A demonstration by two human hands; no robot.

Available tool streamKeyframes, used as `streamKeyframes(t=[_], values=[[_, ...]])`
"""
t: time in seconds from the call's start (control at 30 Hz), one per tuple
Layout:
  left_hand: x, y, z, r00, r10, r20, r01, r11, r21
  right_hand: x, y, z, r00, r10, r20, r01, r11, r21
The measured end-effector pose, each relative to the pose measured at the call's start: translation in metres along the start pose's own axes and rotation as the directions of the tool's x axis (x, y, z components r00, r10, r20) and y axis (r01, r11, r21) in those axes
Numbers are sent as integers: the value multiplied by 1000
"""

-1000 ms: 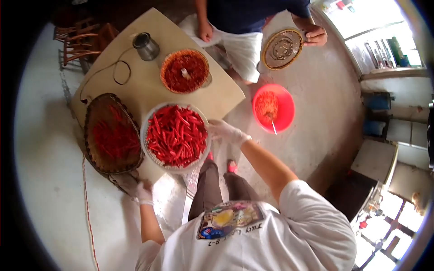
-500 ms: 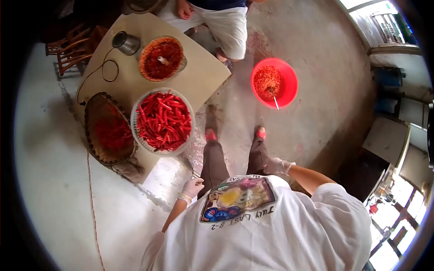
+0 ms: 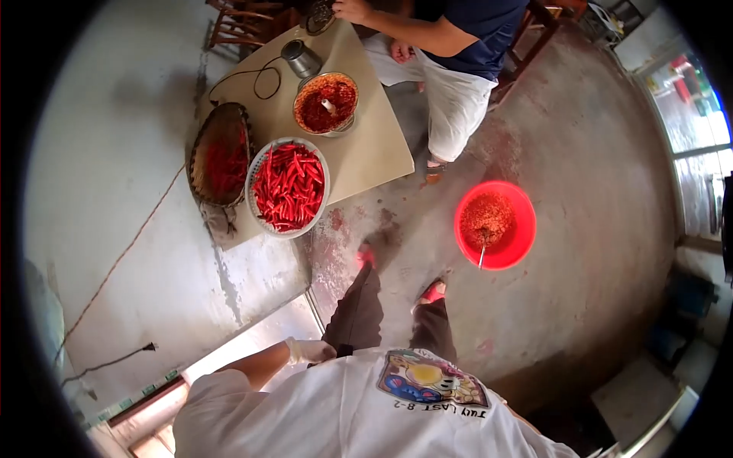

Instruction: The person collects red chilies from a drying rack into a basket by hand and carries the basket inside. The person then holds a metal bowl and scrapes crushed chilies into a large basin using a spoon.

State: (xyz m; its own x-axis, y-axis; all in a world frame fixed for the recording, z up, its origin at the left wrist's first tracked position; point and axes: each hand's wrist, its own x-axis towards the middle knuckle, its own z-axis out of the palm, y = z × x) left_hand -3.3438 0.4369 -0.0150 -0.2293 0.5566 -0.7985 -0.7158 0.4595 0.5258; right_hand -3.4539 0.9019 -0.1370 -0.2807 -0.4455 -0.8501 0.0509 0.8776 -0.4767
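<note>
My left hand [image 3: 309, 351], in a pale translucent glove, hangs by my left thigh at the shirt's edge. Its fingers look curled together, with nothing visible in them. My right hand is out of view. Ahead on the table stands a white basket [image 3: 326, 179] of red chillies [image 3: 289, 187]. Beside it lies a woven tray [image 3: 200, 164] with more red chillies. Farther back, a round metal container [image 3: 347, 128] holds chopped red chilli [image 3: 314, 114] around a pale central post. A red basin [image 3: 523, 233] with chopped chilli and a metal-handled utensil rests on the floor.
The tan table [image 3: 374, 153] has a corner pointing toward the basin. On it stand a metal cup [image 3: 300, 58] and a dark cord. Across it sits a person [image 3: 458, 72], one hand at a dark round object. A plug cable [image 3: 111, 370] lies at lower left.
The view has turned, and the table and basin sit farther right. My right hand has left the view. My left hand is lower in view. The other person's arm now reaches over the table's far end.
</note>
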Motion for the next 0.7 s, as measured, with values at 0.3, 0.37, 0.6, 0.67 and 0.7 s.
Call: streamKeyframes(t=[0.3, 0.37, 0.6, 0.67, 0.7], values=[[91, 39, -124, 930, 245, -273, -362, 727, -584, 21, -42, -94, 974, -103, 202, 137, 977, -161], [87, 75, -193, 834, 239, -497, -536, 564, -628, 45, -86, -146, 956, -202, 212, 257, 926, -277], [104, 157, -333, 490, 46, -870, -868, 115, -483, 228, -401, -307, 325, -912, -250, 673, 409, -617], [112, 162, -352, 485, 19, -874, -873, -44, -486, 236, -506, -318, 405, -818, -409, 662, 571, -485], [115, 162, -357, 468, 14, -884, -880, -84, -467, 263, -535, -324, 401, -831, -386, 620, 556, -553]])
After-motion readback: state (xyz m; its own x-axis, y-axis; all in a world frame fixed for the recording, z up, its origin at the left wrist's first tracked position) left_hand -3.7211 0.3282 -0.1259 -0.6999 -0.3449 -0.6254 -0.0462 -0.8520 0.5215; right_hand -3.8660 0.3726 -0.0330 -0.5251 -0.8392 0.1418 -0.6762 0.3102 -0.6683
